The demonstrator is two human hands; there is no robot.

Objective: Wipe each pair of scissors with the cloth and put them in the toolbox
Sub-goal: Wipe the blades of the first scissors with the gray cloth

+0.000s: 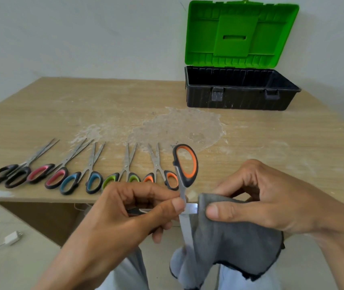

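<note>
Head view: nearest, left hand pinching opened orange-handled scissors near pivot; right hand pinching grey cloth over 1 blade. Beyond, 5 scissors rowed on table; farthest, open toolbox.

**Wood-grain worktop carrying a row of scissors and an open toolbox**

Five pairs lie flat near the front edge on the left side, handles toward the edge and blades pointing away. From left to right they are a black-handled pair, a pink-handled pair, a blue-handled pair, a green-handled pair and an orange-handled pair, with neighbouring handles close together. The black toolbox stands at the far right by the wall, well apart from the row, its green lid raised upright. A pale scuffed patch spreads over the middle of the surface, between the row and the box.
</note>
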